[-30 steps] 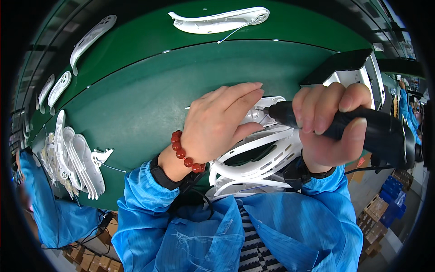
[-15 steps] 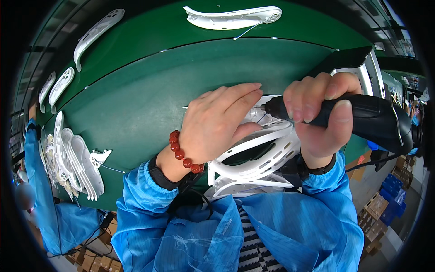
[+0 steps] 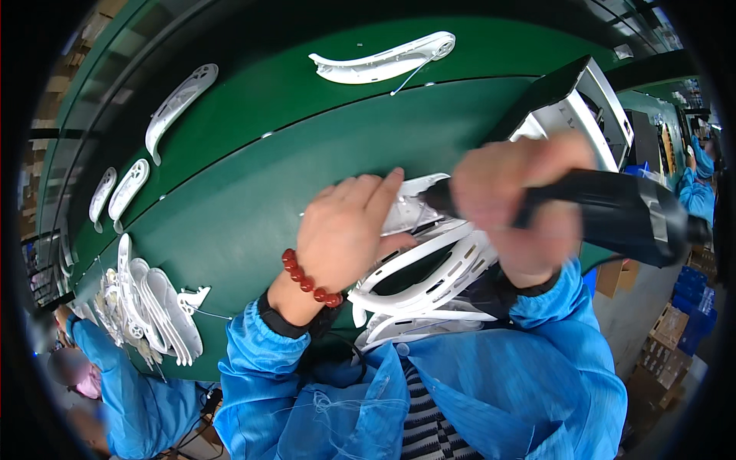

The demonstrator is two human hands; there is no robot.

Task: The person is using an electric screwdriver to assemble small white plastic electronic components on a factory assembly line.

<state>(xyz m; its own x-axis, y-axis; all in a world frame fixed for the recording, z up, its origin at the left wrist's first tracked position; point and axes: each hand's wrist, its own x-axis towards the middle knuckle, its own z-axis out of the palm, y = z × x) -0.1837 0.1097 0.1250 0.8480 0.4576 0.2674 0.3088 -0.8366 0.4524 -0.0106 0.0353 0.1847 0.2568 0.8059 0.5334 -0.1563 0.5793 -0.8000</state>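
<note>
Looking down through the head camera, I have the white part (image 3: 405, 215) between the two hands, partly covered by the left hand (image 3: 341, 222) and right below the tip of the black power driver (image 3: 625, 213). It lies over the green bench (image 3: 238, 211), just beyond a group of curved white frames (image 3: 468, 261) near the person's body. What I can see of the part is a pale, shallow shell with a raised edge and some glossy detail inside; its left portion is hidden from me.

The left hand is spread wide, palm down, its fingers stretched across the part and its thumb standing apart on the near side. A red bead bracelet (image 3: 307, 284) circles that wrist. The right hand (image 3: 525, 199) is wrapped firmly around the driver, fingers over the top and thumb below, though it comes through blurred on my feed. The driver points left, toward the part; I cannot tell whether its tip touches. Behind the right hand I see a black and white box (image 3: 539, 125) at the bench's right side
</note>
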